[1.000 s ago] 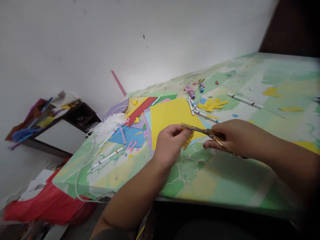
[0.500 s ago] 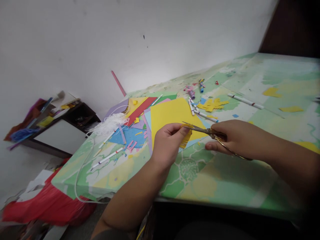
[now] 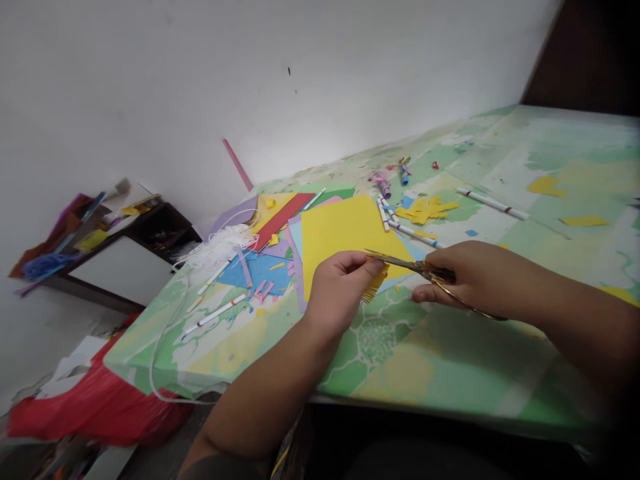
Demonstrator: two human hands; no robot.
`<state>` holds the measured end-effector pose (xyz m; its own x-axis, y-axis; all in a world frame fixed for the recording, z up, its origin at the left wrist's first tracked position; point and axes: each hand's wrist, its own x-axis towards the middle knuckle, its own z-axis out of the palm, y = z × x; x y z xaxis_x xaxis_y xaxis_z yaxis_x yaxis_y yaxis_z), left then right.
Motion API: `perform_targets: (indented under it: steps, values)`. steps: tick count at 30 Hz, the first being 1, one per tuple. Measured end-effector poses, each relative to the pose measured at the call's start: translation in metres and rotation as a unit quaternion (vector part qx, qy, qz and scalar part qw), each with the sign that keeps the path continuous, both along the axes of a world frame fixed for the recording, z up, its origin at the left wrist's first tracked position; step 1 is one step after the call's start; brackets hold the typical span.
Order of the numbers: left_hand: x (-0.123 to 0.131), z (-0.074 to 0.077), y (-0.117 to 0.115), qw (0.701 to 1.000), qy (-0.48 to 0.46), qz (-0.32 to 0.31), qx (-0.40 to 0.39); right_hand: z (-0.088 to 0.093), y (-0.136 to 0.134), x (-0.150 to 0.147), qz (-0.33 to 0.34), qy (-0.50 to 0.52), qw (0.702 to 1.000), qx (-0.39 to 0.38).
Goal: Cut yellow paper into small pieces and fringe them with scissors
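Between the thumb and fingers of my left hand (image 3: 343,287) is a small piece of yellow paper (image 3: 374,288), its lower edge cut into a narrow fringe. My right hand (image 3: 473,277) grips gold-handled scissors (image 3: 411,264), fingers in the loops. The blades point left and reach the top of the fringed piece, close to my left thumb. Whether paper lies between the blades is hard to see. Behind my hands lies a large yellow sheet (image 3: 340,230) on top of blue and purple sheets.
White string (image 3: 235,240) lies tangled at the left among coloured sheets. Several white markers (image 3: 493,203) are scattered about. Yellow paper cutouts (image 3: 427,210) and two small paper rolls (image 3: 383,185) sit farther back on the patterned tablecloth (image 3: 380,373). A low cabinet (image 3: 123,273) stands left.
My left hand and the fringed paper have dipped slightly. The scissor blades look a little differently angled at the paper; both hands keep their hold.
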<state>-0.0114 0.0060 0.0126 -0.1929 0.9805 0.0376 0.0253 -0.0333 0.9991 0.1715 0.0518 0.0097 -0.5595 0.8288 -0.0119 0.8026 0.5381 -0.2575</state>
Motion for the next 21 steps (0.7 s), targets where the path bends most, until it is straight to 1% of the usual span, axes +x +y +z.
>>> perform_targets:
  steps: [6,10,15,21]
  values:
    - [0.0005,-0.0006,-0.0002,0.999,-0.044,-0.018,-0.008,0.0016,0.0004,0.0026,0.0,-0.007,1.0,0.007]
    - [-0.0007,0.0014,-0.0014,0.998,-0.055,-0.033,-0.017,0.0017,0.0004,0.0051,0.009,-0.005,1.0,0.002]
    - [-0.0012,0.0032,-0.0009,0.998,-0.056,-0.013,-0.004,0.0,0.002,0.0069,0.039,0.023,0.999,0.008]
    - [0.0002,-0.0003,0.002,0.998,-0.064,0.006,-0.005,0.0043,-0.0024,0.0029,0.021,-0.007,1.0,0.009]
